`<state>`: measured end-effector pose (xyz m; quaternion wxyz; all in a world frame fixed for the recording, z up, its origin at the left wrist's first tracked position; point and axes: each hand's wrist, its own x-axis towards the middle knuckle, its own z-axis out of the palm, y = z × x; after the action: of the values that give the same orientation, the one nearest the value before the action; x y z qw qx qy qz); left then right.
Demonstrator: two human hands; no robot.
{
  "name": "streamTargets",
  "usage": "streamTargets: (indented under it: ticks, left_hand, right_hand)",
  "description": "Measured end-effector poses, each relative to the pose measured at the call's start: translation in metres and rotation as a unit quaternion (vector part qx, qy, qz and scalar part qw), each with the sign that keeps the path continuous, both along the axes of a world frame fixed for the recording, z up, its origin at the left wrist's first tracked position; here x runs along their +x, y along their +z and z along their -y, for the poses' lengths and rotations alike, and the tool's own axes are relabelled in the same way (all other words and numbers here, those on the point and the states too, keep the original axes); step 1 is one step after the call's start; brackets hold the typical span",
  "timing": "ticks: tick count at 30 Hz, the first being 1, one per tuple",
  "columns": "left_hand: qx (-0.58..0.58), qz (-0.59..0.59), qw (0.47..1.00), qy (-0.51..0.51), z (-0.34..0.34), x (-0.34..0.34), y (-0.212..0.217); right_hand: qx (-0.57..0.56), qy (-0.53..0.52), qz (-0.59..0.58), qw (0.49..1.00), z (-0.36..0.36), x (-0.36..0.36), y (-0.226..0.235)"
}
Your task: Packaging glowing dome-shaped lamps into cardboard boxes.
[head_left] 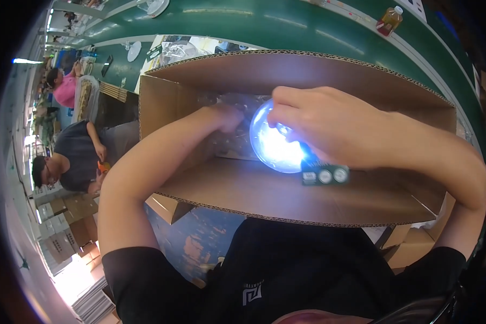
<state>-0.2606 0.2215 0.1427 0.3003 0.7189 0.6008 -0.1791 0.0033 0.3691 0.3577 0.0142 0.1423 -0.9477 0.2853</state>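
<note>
My right hand is closed around the edge of a round clear lamp, which glows bright white over the open cardboard box. A dark green tag with pale markings hangs below that hand. Reaching into the left part of the box, my left hand is down among clear plastic wrapping. Its fingers are blurred and partly hidden, so I cannot see whether they grip anything. The lamp's glare washes out its middle.
Beyond the box runs a long green bench with a bottle of amber liquid and clear plastic. Two people, one in dark clothing and one in pink, are at the left. Stacked cartons stand at the lower left.
</note>
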Motion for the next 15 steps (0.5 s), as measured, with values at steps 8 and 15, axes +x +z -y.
streamTargets:
  ticks: [8, 15]
  left_hand:
    - [-0.369, -0.106, 0.922, -0.045, 0.017, 0.039, 0.010]
    - [-0.420, -0.020, 0.907, -0.037, 0.037, 0.067, 0.031]
  right_hand:
    - [-0.011, 0.003, 0.062, 0.998, 0.010, -0.043, -0.043]
    - [-0.002, 0.031, 0.037, 0.999, 0.014, -0.066, -0.054]
